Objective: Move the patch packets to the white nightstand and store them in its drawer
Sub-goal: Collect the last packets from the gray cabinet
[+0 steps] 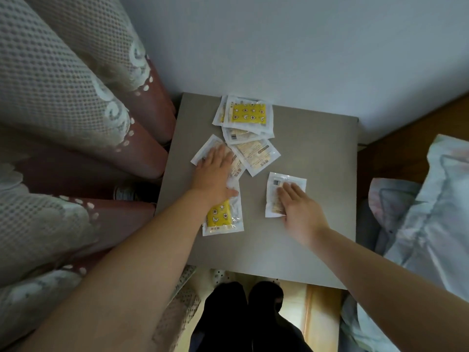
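One camera only, worn on the head, looks almost straight down (wide-angle, the edges bent) onto the grey tabletop (pixel 317 161), from near.

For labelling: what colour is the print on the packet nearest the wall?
Yellow, small shapes, on that packet; head view.

**Q:** Where does the grey tabletop (pixel 317 161) lie bare?

**A:** From 1 to 4 o'clock of its centre, and in a broad band along the 6 o'clock edge, between the two forearms.

**Q:** What occupies the rest?

**A:** Overlapping patch packets (pixel 247 115) fill the 7-to-12 o'clock side, with the left hand (pixel 215 171) flat upon them. A lone packet (pixel 284 184) lies near centre under the right hand (pixel 302 209).

**Q:** And the borders?

**A:** Wall (pixel 279 47) at 12, curtain folds (pixel 76 97) just beside the 9 o'clock edge, bedding (pixel 418 212) at 3. The person stands at 6.
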